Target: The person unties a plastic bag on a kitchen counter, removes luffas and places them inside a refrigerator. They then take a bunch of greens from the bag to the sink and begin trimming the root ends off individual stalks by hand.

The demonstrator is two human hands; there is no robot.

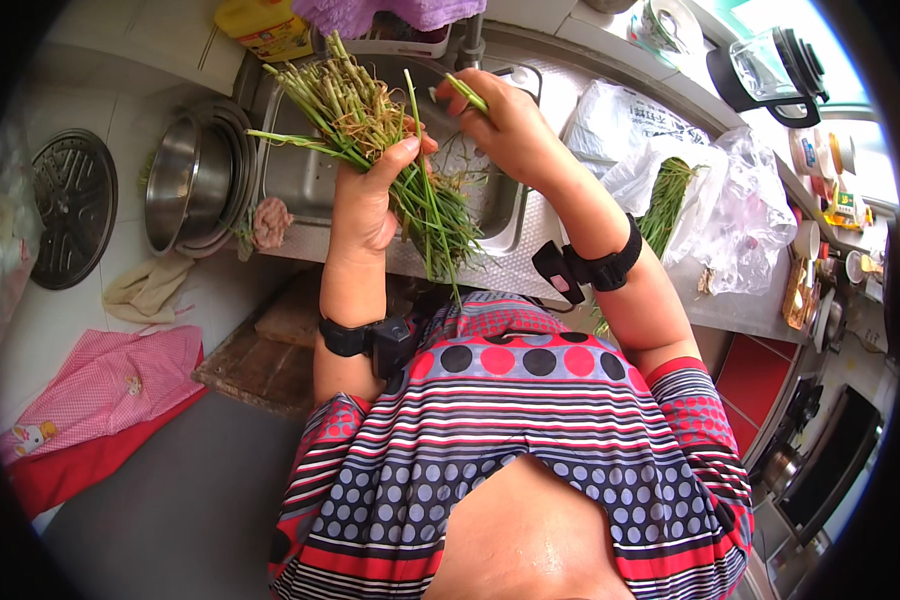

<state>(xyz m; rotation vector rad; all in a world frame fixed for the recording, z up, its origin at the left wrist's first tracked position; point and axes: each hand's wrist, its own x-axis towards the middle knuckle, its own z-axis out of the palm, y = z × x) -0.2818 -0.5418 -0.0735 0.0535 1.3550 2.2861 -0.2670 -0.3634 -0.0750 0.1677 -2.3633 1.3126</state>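
Observation:
A thick bunch of long green stalks (356,101) is gripped in my left hand (379,180), over the sink's front part. Pale cut ends with dry brown leaf bits point up and away, while thin green leaves hang towards my body. My right hand (499,124) holds a short green stalk piece (467,94) between thumb and fingers, to the right of the bunch and apart from it. Under both hands lies a stainless-steel sink (300,184), its basin partly hidden by them. More green stalks (667,202) lie in an opened white plastic bag (622,176) on the right.
Steel bowls (187,180) and a pink scrubbing pad (272,223) sit left of the sink. A yellow jug (266,30) and purple towel (390,11) are behind it. A glass blender jug (757,71) stands on the right ledge. Crumpled clear plastic (754,217) covers part of the counter.

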